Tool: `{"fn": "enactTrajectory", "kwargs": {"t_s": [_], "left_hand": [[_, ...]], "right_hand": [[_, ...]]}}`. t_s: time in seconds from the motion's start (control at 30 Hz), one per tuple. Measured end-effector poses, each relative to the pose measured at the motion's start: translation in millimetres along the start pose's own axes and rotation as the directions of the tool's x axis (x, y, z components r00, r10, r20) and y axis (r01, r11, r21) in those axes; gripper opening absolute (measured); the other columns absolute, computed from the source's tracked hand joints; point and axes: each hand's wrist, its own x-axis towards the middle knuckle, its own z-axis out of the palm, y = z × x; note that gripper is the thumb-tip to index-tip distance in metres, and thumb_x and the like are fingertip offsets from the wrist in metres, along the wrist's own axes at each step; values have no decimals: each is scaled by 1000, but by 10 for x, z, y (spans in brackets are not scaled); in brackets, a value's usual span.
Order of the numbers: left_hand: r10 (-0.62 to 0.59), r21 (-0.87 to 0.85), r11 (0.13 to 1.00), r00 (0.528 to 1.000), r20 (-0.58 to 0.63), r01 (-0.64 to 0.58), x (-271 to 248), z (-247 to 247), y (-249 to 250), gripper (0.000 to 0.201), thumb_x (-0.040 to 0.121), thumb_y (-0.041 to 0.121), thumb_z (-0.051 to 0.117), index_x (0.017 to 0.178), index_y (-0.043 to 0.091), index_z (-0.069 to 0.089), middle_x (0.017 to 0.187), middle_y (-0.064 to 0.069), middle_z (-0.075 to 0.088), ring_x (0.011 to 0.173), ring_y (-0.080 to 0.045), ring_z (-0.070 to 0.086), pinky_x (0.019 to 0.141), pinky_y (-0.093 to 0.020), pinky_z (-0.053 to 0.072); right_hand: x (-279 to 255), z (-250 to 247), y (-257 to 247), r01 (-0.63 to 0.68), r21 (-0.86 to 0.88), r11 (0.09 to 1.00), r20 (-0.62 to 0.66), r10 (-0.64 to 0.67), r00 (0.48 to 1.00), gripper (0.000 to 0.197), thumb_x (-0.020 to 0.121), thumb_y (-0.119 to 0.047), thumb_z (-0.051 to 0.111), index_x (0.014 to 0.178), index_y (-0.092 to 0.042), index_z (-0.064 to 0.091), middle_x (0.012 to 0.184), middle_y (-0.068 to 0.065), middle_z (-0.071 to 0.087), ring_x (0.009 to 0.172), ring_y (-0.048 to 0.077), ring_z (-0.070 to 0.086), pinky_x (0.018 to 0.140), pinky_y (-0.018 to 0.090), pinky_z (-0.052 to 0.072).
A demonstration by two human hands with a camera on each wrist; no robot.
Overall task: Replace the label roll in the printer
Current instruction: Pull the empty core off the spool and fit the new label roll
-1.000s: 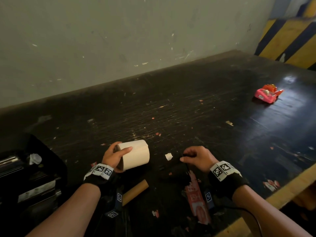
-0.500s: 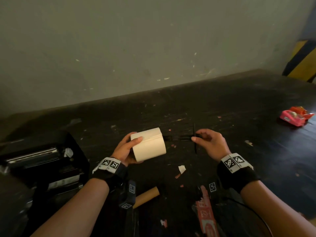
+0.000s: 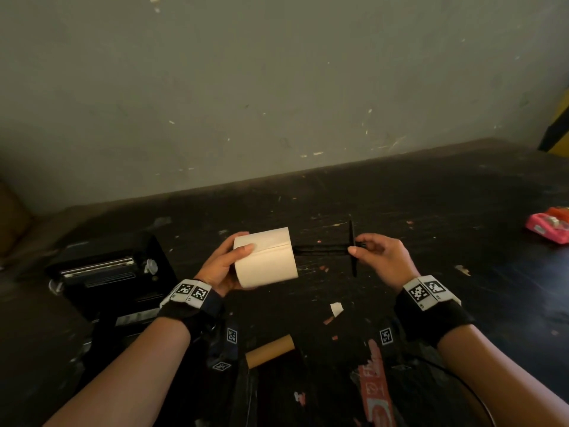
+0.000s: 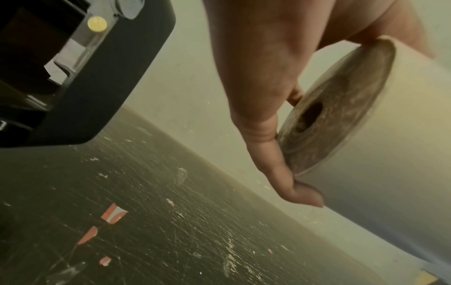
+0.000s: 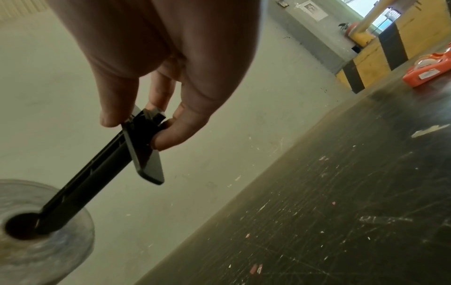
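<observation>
The dark, scratched bench (image 3: pixel 431 211) carries everything, and the printer (image 3: pixel 114 272) sits open at its left side, close by the left forearm and well apart from the right hand. Above the bench, in front of the person, the new label roll (image 3: pixel 264 260) is held off the surface with its long axis running left to right. The left hand (image 3: pixel 220 269) wraps its end, thumb over the top and fingers (image 4: pixel 275 154) curled against the flat end face, where the core hole shows dark.

From the right comes the black spindle (image 3: pixel 320 250), lying along the same left-to-right line as the roll. Its tip is just inside the core hole on the roll's right end, as the right wrist view shows plainly; most of the shaft is outside the roll. The right hand (image 3: pixel 380 257) pinches the spindle's far end between thumb and fingertips, right behind the flat cross plate.

The coming move, as I judge it, turns on keeping shaft and core on one line while the two hands close toward each other. After that the loaded roll must travel left to the printer, and the left hand is the nearer.

A bare cardboard tube (image 3: pixel 271 354) lies on the bench near the person's body, likely the spent core. A pink tape dispenser (image 3: pixel 548 224) rests far right. A red strip (image 3: pixel 377 392) by the right forearm bears white printing too blurred to read; no brand is legible anywhere.
</observation>
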Motion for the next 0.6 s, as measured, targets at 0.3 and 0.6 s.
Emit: {"fn": "enactTrajectory", "kwargs": {"t_s": [0.3,0.6], "left_hand": [[7,-16,1000,1000,4,-7,-79,13,-9,35,79,25,65,111,36,56,128,-9,50,113,-37,53,81,-58,51],[12,-19,1000,1000,19,-12,-212,16,-31,42,70,27,67,110,35,57,128,-11,52,112,-36,55,62,-45,56]], "right_hand": [[-36,-12,-35,9,58,998,44,-12,999,29,79,-24,71,108,-23,65,101,0,71,98,13,67,93,39,52],[-182,64,-175,34,145,989,151,-56,987,20,82,-11,67,95,-25,66,93,-2,73,87,7,71,77,21,56]]}}
